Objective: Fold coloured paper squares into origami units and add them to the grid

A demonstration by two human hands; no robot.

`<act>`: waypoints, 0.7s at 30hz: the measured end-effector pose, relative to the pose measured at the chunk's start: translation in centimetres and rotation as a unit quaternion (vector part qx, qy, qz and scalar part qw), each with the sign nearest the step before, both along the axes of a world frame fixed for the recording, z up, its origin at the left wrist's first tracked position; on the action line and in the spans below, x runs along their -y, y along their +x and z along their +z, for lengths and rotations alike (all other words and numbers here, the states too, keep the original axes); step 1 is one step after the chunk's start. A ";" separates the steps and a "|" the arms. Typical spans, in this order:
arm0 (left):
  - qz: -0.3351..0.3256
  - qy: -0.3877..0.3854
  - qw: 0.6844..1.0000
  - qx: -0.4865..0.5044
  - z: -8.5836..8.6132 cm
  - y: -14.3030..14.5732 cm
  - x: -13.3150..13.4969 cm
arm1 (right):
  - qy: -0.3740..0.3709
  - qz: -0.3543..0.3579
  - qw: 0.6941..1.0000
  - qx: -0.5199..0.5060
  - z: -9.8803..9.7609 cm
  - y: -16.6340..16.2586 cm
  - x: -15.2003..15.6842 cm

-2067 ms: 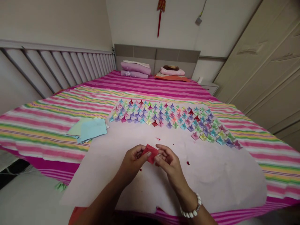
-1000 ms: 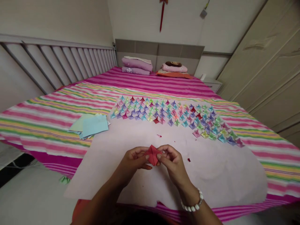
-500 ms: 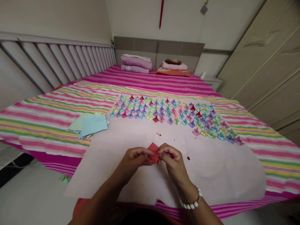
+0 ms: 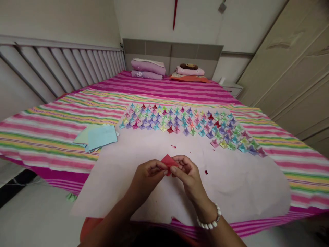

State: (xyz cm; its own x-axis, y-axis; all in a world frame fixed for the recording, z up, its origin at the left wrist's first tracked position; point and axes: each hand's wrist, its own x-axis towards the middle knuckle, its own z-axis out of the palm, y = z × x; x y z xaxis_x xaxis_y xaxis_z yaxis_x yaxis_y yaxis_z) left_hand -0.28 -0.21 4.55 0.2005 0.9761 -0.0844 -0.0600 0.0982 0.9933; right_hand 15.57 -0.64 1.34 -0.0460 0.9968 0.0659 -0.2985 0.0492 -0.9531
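Note:
A small red folded paper [image 4: 168, 160] is held between both hands, just above a large pale sheet [image 4: 231, 185]. My left hand [image 4: 149, 173] pinches its left side between thumb and fingers. On the other side my right hand [image 4: 187, 171], with a white bead bracelet at the wrist, grips the paper, its thumb lying across the front. The lower part of the paper is partly covered by my fingers. Beyond the hands, several rows of small folded paper pieces [image 4: 169, 120] in many colours lie along the sheet's far side.
To the left rests a pile of flat paper squares [image 4: 102, 138], light blue on top. Small red scraps [image 4: 206, 172] dot the sheet. Striped bedding [image 4: 46, 130] lies underneath. Folded bedding [image 4: 148, 68] sits by the headboard [image 4: 146, 48]; a white railing [image 4: 64, 68] runs along the left.
My right thumb has moved onto the front of the red paper, and the fingers of both hands have shifted on its edges. The view has moved slightly.

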 end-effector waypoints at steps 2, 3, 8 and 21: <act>-0.004 0.015 1.000 0.003 0.0 0.1 0.1 | -0.017 -0.004 1.000 0.016 0.0 -0.2 -0.1; -0.004 0.017 1.000 0.007 0.0 0.2 0.1 | -0.023 -0.006 1.000 0.020 0.1 -0.2 -0.1; 0.002 -0.012 1.000 0.026 0.3 0.5 0.0 | -0.032 -0.009 0.999 0.013 0.3 -0.4 -0.1; 0.019 -0.032 0.999 0.033 -0.6 -0.2 -0.7 | -0.012 -0.036 0.999 0.037 0.1 0.0 -0.4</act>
State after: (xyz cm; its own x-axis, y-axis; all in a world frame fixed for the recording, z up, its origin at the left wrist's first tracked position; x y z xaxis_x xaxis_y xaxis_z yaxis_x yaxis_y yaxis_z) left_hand -0.52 0.53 3.96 0.1706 0.9761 -0.1344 -0.1300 0.1575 0.9789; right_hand 15.56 -0.26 1.49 0.0213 0.9990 0.0401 -0.2235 0.0439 -0.9737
